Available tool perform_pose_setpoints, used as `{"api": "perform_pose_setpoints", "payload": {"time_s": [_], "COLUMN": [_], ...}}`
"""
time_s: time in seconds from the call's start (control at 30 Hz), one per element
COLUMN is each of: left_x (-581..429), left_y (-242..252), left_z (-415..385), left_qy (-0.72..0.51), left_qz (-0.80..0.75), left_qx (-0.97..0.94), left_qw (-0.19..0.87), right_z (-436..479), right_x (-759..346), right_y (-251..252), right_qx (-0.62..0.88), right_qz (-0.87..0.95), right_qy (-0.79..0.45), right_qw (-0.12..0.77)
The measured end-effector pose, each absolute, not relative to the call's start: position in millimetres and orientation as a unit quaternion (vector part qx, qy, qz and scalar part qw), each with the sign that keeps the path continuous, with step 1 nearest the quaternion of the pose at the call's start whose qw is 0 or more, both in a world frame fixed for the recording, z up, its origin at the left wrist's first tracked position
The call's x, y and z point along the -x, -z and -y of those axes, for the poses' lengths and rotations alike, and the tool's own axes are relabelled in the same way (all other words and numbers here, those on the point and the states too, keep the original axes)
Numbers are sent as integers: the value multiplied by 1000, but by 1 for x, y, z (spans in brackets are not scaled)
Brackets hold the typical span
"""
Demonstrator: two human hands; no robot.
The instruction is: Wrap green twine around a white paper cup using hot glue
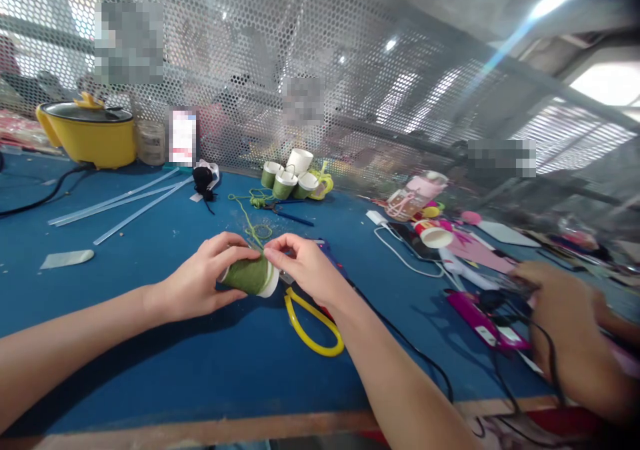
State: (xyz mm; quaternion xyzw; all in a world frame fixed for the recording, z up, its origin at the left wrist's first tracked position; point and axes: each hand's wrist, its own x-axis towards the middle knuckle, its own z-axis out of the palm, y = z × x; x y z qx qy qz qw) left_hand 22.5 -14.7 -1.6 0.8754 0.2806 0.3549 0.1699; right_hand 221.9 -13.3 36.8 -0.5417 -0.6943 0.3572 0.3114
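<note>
A paper cup wrapped in green yarn (247, 275) lies on its side just above the blue table, its white rim facing right. My left hand (213, 273) is closed around it from the left. With thumb and fingertips, my right hand (300, 263) pinches at the yarn by the rim; the exact strand is hidden by the fingers. A loose green yarn strand (253, 227) runs from the cup back to a small tangle. Yellow-handled scissors (314, 333) lie under my right wrist, their blades partly covered.
Several green-wrapped cups (285, 182) stand at the back by the perforated metal screen (240, 103). Clear glue sticks (143, 207), black yarn (203, 180) and a yellow electric pot (93, 133) are to the left. Another person's hand (560, 317) works beside a purple box (485, 323) at right.
</note>
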Motion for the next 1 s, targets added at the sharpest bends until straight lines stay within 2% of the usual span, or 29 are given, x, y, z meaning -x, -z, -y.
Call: {"api": "perform_pose_setpoints", "payload": {"time_s": [0.1, 0.27, 0.5, 0.63, 0.87, 1.0], "left_x": [-22, -22, -24, -24, -24, -24], "left_y": [3, 3, -2, -3, -4, -6], "left_z": [14, 14, 19, 22, 25, 24], "left_qy": [-348, -349, -327, -301, -249, -267], "left_qz": [-285, -291, -275, -250, -209, -234], "left_qx": [-879, -872, -876, -895, -929, -914], "left_qw": [160, 181, 221, 215, 178, 196], "right_z": [13, 14, 15, 14, 7, -2], "right_x": [-222, -221, -215, -211, -204, -223], "right_y": [-36, -36, -37, -39, -35, -43], "right_qx": [540, 519, 437, 440, 470, 536], "right_qz": [690, 678, 645, 653, 675, 676], "right_qy": [-363, -353, -425, -427, -435, -335], "right_qw": [318, 381, 461, 445, 368, 380]}}
